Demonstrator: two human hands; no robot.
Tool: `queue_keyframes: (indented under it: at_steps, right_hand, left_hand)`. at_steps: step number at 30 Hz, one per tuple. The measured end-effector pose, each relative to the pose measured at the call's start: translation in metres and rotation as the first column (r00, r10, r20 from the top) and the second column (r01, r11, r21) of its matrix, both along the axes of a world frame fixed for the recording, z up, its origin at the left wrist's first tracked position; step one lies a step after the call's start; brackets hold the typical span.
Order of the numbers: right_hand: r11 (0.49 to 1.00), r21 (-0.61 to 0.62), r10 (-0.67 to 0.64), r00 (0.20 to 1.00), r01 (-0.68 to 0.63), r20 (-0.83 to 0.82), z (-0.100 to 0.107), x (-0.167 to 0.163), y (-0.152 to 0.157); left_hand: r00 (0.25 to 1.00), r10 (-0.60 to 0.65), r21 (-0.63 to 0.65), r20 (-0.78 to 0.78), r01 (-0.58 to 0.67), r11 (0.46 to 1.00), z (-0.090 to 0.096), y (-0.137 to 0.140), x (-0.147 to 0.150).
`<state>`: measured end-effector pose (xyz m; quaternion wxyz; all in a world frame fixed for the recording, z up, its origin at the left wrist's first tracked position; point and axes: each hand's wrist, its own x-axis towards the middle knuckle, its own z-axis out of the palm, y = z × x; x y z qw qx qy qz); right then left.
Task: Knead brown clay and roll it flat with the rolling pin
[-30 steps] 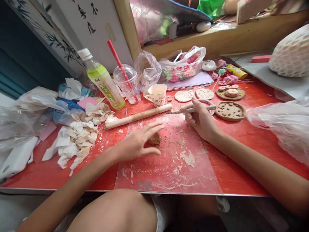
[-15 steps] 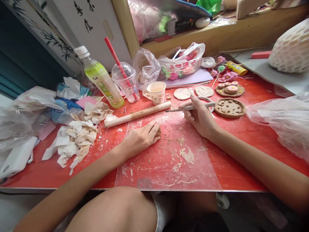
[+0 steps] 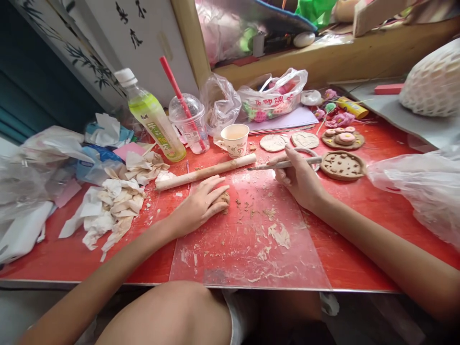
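Note:
My left hand (image 3: 199, 203) is cupped over a small brown lump of clay (image 3: 225, 199) on the clear plastic sheet (image 3: 247, 258). The lump shows at the fingertips; the rest is hidden under the fingers. Between the thumb and fingers of my right hand (image 3: 298, 177) is a slim, clay-smeared tool (image 3: 309, 162), with its dark pointed tip aimed left, just above the sheet. A pale rolling pin (image 3: 212, 171) lies behind my left hand. Right of my right hand is a round clay dish (image 3: 343, 165) with dark spots.
Behind the pin stand a paper cup (image 3: 235, 141) of liquid, a lidded plastic cup (image 3: 189, 127) with a red straw, and a tilted drink bottle (image 3: 156, 120). Crumpled tissues (image 3: 118, 208) lie left. Flat clay discs (image 3: 304, 140) and a clay piece with pink discs (image 3: 344, 139) sit farther back.
My left hand has slid left over the sheet with the clay lump, baring several crumbs. My right hand and its tool have barely moved. The view has shifted slightly.

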<state>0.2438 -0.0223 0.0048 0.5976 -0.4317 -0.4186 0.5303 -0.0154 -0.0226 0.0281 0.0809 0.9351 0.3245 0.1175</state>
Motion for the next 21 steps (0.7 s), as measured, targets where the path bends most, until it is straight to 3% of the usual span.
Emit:
queue_keyframes:
  at_steps: [2,6,9,14,18,21]
  right_hand:
    - [1.0,0.007,0.006,1.0,-0.006,0.003,0.0,0.0,0.0]
    - [1.0,0.013,0.016,1.0,-0.016,0.008,-0.001,0.0,0.0]
    - [1.0,0.007,0.016,1.0,-0.016,0.012,0.0,-0.001,-0.001]
    - [1.0,0.003,-0.007,0.997,0.007,0.077,0.001,-0.002,-0.001]
    - [1.0,0.013,-0.005,0.995,0.004,0.104,0.001,-0.002,-0.002]
    - [1.0,0.002,-0.002,0.995,0.002,0.097,0.001,-0.002,-0.002]
  left_hand:
    - [1.0,0.01,0.004,0.028,-0.01,1.0,-0.005,0.0,-0.006]
    - [0.993,-0.106,-0.089,-0.053,0.101,0.991,0.0,0.001,-0.011]
    - [0.994,-0.073,-0.127,-0.076,0.063,0.99,-0.002,0.001,-0.005]
    - [0.992,-0.089,0.151,-0.087,0.101,0.983,-0.017,-0.001,0.007]
    - [0.978,-0.15,0.398,-0.147,0.197,0.896,-0.021,0.001,0.011]
    - [0.953,-0.204,0.497,-0.225,0.292,0.817,-0.012,0.007,0.012]
